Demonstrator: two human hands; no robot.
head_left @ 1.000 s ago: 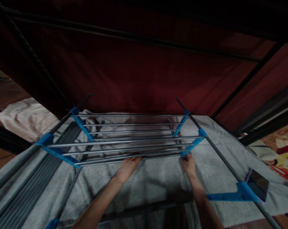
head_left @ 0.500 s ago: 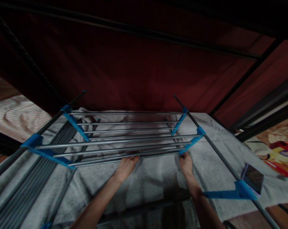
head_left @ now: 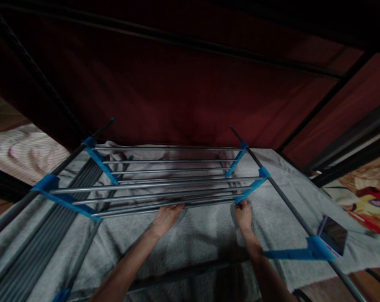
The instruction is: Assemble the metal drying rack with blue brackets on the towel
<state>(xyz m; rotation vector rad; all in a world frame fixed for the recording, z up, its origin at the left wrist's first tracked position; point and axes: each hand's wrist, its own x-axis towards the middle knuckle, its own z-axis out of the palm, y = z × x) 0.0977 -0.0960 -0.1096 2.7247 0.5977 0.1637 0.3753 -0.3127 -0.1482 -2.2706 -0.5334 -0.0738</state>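
A wide rack of grey metal tubes with blue plastic brackets (head_left: 158, 185) spans mid-frame, both hands at its near edge.
The left hand (head_left: 168, 218), reaching up from lower centre-left, lies back-up, fingers closed on the nearest grey metal rod (head_left: 208, 204); the right hand (head_left: 244, 214) bends its fingers against the right-hand blue bracket's lower end, though whether it grips I can't tell. Grey fleecy blanket (head_left: 202, 230) beneath; dark-screened phone (head_left: 333, 235), lower right; dark red fabric panel (head_left: 190, 96) above.

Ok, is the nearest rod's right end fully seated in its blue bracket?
Cannot tell: the nearest rod runs to the blue bracket, but the right hand is at that corner, its fingers covering the joint.
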